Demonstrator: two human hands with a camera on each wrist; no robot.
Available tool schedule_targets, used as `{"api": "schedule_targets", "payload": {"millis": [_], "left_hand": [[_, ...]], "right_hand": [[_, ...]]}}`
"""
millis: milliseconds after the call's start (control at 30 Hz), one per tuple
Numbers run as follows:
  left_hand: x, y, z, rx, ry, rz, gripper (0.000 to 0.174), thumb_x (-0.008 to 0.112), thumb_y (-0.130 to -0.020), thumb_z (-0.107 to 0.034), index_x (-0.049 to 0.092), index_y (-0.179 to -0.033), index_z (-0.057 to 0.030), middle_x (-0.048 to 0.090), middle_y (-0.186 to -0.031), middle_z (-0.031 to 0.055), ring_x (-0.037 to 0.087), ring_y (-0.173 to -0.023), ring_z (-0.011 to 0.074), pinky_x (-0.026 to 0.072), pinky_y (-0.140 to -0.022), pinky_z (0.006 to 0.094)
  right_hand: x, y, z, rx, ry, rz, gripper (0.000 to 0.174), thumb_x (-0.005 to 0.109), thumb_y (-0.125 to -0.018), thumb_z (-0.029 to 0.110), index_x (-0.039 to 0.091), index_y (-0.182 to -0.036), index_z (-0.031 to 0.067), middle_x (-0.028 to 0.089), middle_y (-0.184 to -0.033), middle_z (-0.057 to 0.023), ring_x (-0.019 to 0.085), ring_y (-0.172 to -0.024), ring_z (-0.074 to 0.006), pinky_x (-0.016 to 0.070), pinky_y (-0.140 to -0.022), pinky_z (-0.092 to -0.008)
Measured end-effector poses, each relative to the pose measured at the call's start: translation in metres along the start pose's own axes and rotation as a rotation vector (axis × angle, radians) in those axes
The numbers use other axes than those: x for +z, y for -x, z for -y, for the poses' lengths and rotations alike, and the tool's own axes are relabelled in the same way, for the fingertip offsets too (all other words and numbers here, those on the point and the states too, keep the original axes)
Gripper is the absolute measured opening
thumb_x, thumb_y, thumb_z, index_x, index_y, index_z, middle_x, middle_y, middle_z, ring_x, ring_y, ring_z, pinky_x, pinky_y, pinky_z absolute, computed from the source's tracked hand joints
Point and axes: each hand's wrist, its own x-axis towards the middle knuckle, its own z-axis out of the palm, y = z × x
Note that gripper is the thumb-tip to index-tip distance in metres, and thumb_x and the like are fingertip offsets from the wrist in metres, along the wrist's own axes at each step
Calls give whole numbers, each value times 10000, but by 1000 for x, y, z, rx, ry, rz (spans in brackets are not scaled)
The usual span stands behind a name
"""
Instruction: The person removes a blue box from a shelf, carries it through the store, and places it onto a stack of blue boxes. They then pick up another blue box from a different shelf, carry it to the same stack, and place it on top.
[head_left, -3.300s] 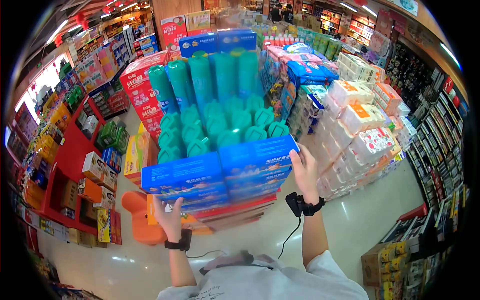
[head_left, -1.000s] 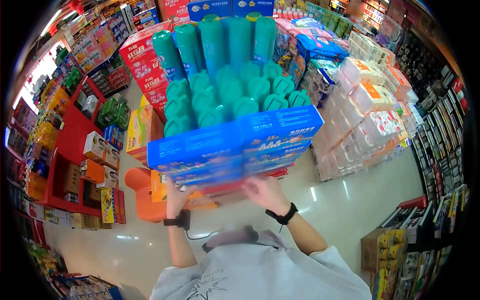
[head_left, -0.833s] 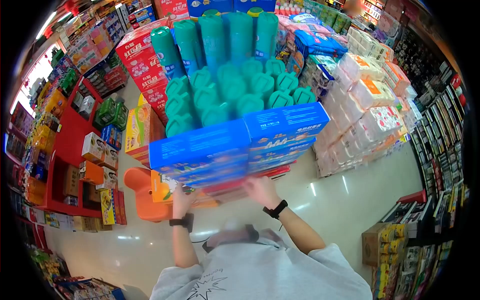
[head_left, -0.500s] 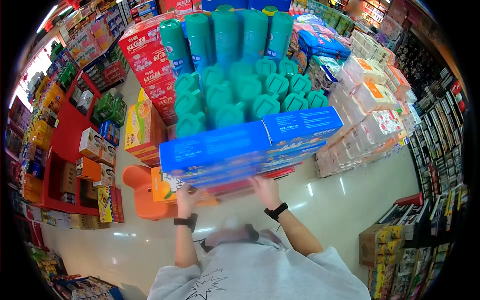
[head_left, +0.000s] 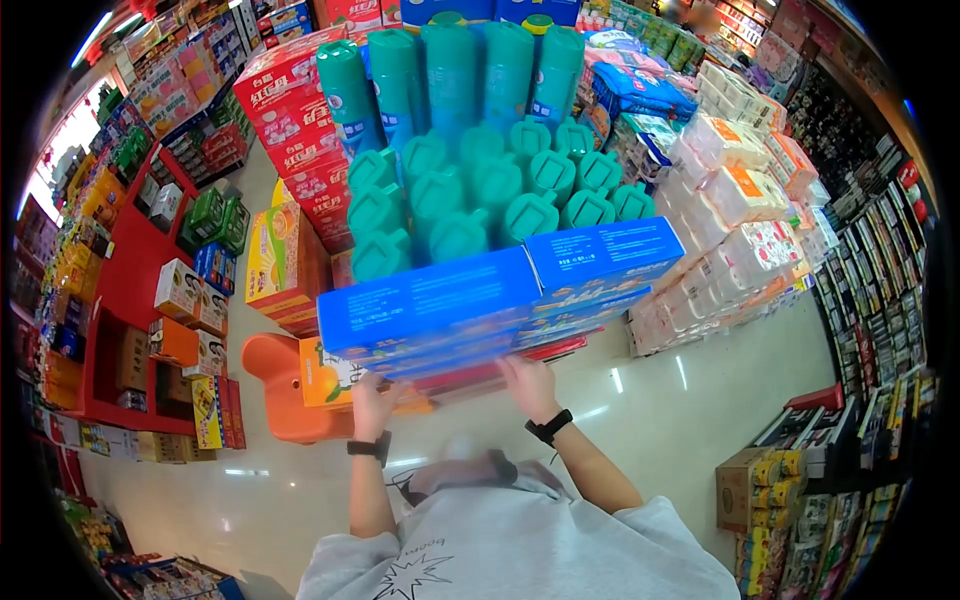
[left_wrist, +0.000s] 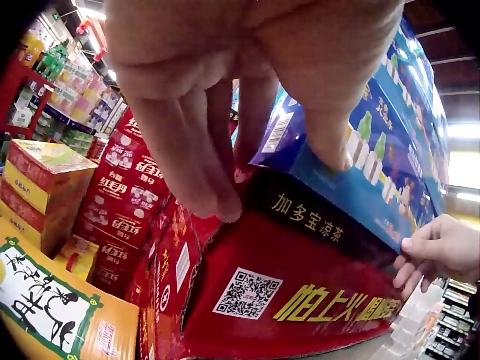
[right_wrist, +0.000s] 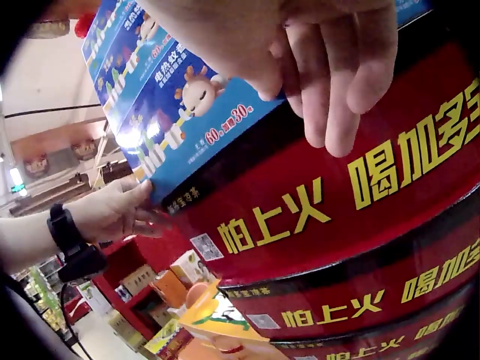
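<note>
A stack of blue boxes (head_left: 430, 300) lies on red cartons (head_left: 480, 375), with teal spray cans (head_left: 480, 190) standing behind it. My left hand (head_left: 372, 400) reaches up to the stack's lower left front edge. In the left wrist view its fingertips (left_wrist: 217, 202) touch the seam between a blue box (left_wrist: 375, 172) and the red carton (left_wrist: 300, 285), and the thumb lies on the blue box. My right hand (head_left: 528, 385) touches the same lower edge further right. The right wrist view shows its fingers (right_wrist: 330, 112) straight over the red carton (right_wrist: 337, 217).
An orange stool (head_left: 285, 385) and an orange juice carton (head_left: 330, 375) sit low at the left. Red shelving (head_left: 130, 290) fills the left side. Wrapped tissue packs (head_left: 740, 230) are piled at the right. Shiny floor (head_left: 700, 400) lies between them and the far-right shelves (head_left: 880, 290).
My right hand has come in from the stack's right end to its front lower edge. During the last second both hands stay almost still at that edge.
</note>
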Motion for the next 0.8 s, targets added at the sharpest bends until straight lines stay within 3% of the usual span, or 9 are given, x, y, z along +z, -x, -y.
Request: {"api": "schedule_targets", "payload": {"millis": [167,267,333,433,633,800], "left_hand": [[-14,3,-33,-115,-2,31,272,780,-756,-88,640,-941,54,694,-825,134,672,-724,188,532,-666,312],[-25,6,-57,-157,170,-95,268,761,-767,-70,623,-970,40,672,-823,112,653,-730,183,523,-676,314],[-27,5,-54,-80,224,-162,239,762,-750,-52,606,-912,29,658,-802,97,638,-714,167,506,-638,299],[-37,3,-70,19,253,-227,202,752,-734,0,577,-832,16,632,-759,81,613,-682,142,484,-594,280],[-33,3,-66,81,305,-271,184,762,-729,3,591,-792,28,589,-759,66,598,-677,145,481,-593,272],[-28,8,-63,73,238,-278,192,763,-725,8,592,-797,59,581,-812,75,597,-712,157,498,-607,268]], "right_hand": [[-9,1,1,18,-22,14,223,642,-882,244,635,-763,55,606,-651,-157,598,-591,-373,456,-502,-437],[-26,0,8,5,-66,-7,206,655,-873,232,639,-768,55,603,-639,-153,598,-572,-356,455,-490,-411],[-41,-2,18,-15,-78,-40,175,664,-868,212,649,-799,52,613,-654,-151,608,-569,-339,464,-491,-391],[-62,-10,44,-17,-201,-118,251,590,-928,293,623,-815,72,601,-678,-151,598,-600,-344,447,-524,-428],[-63,-10,53,-20,-171,-195,179,642,-892,263,657,-922,87,647,-727,-89,630,-613,-261,482,-550,-374],[-56,-8,48,-40,-149,-207,186,658,-878,246,671,-985,95,662,-750,-83,642,-627,-245,489,-551,-367]]}}
